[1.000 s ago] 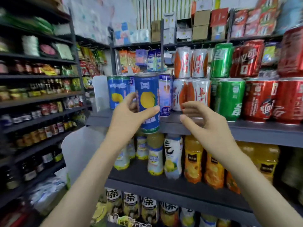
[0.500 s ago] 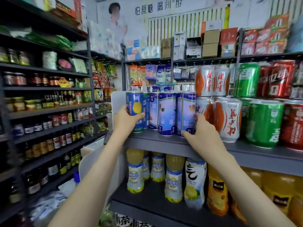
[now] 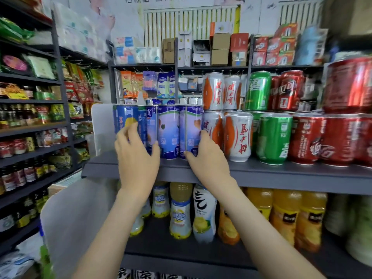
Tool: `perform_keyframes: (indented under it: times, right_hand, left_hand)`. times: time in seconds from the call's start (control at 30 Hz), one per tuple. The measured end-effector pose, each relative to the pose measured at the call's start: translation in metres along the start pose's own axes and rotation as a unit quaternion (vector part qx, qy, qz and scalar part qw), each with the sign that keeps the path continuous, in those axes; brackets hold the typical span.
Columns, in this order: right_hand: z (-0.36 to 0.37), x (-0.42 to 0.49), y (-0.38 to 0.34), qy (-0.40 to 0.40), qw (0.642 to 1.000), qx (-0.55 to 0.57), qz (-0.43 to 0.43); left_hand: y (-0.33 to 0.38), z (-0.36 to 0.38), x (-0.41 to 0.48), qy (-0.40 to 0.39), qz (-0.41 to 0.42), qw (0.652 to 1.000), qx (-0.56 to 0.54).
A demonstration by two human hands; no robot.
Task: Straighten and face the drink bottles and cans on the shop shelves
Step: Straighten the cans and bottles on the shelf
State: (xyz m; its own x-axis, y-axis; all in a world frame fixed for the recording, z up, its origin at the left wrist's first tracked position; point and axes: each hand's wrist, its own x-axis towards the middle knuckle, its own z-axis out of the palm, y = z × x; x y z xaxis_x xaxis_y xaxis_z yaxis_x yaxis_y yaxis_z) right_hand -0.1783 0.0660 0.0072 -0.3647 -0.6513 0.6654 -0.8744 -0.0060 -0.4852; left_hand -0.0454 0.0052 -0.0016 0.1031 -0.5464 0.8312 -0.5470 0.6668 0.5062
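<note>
A row of tall blue cans stands at the left end of the grey shelf (image 3: 281, 174). My left hand (image 3: 136, 158) hovers in front of the lemon-print blue can (image 3: 124, 119), its fingers spread and blurred, the thumb near the neighbouring blue can (image 3: 168, 129). My right hand (image 3: 205, 158) holds the rightmost blue can (image 3: 191, 125): fingers curl round its right side and the thumb presses its lower front. White-and-orange cans (image 3: 239, 135), green cans (image 3: 273, 137) and red cans (image 3: 308, 137) continue the row, with a second layer stacked on top.
A white divider panel (image 3: 100, 125) closes the shelf's left end. The shelf below carries drink bottles (image 3: 180, 216) and orange juice bottles (image 3: 281, 216). Dark shelves of jars and sauce bottles (image 3: 30, 127) run along the left. Boxes (image 3: 220, 49) sit on the top shelf.
My left hand set the lemon-print can at the row's left end, then let go and opened. My right hand stays on the rightmost blue can. The view has tilted upward.
</note>
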Motion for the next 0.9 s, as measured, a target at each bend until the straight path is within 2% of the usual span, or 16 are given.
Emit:
perform_keyframes:
  times: [0.17,0.27,0.43,0.5,0.57,0.77,0.9]
  right_hand:
    - [-0.025,-0.015,0.013,0.051,0.996,0.007,-0.067]
    - [-0.048,-0.030,0.034,0.073,0.995,0.009,-0.071]
    - [-0.077,-0.087,0.077,0.097,0.990,0.009,-0.098]
    - [-0.082,-0.116,0.097,0.090,0.992,-0.002,-0.093]
    - [-0.086,-0.140,0.117,0.074,0.995,-0.010,-0.069]
    - [-0.098,-0.191,0.179,0.008,0.998,-0.048,0.028]
    - [-0.116,-0.221,0.222,-0.010,0.996,-0.058,0.072]
  left_hand:
    - [0.044,0.014,-0.035,-0.028,0.096,0.993,-0.061]
    - [0.067,0.025,-0.055,-0.057,0.126,0.985,-0.107]
    - [0.087,0.045,-0.124,-0.051,0.247,0.951,-0.178]
    - [0.089,0.056,-0.160,-0.098,0.220,0.949,-0.205]
    - [0.092,0.067,-0.189,-0.176,0.166,0.945,-0.220]
    - [0.105,0.091,-0.250,-0.351,0.098,0.913,-0.185]
    - [0.129,0.112,-0.282,-0.408,0.074,0.898,-0.148]
